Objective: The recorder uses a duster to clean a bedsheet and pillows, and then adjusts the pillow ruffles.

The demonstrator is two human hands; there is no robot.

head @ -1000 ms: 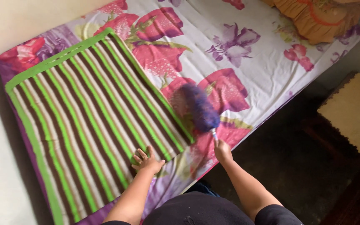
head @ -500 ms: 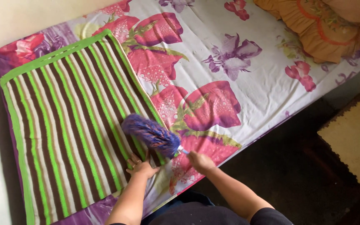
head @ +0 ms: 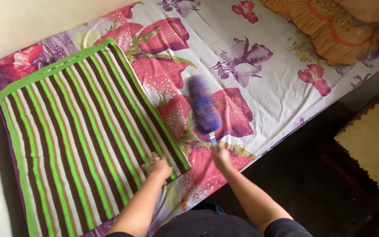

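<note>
The bed [head: 286, 109] carried a thin cotton sheet [head: 268, 101], white with large pink and purple flowers, smooth but faintly creased, running flat to the near edge. On its left end lay a mat [head: 80, 140], a woven rectangle in brown, cream and bright green stripes with a green border, coarse and ribbed, its near right corner close to the bed's near edge. At the far right corner sat an orange frilled pillow [head: 330, 26], soft and puffy. Off the bed, by the right edge of the view, stood a pale, rough-topped stool [head: 373, 140] on a dark floor.

The duster [head: 203, 109] was over the middle of the sheet, just right of the mat's long edge, its fluffy blue-purple head blurred by motion and its thin pale handle pointing toward the near edge. The right hand [head: 221, 157] was closed around that handle. The left hand [head: 159, 167] lay flat and spread, fingers pressing the mat's near right corner.

Judging from this, the sweep would go best with light, long strokes driven toward the bed's near edge, the head barely brushing the cloth so that dust lifts instead of rubbing in. The pressed corner mattered: with the mat pinned, the strokes along its edge would not ruck it or flip the border.
</note>
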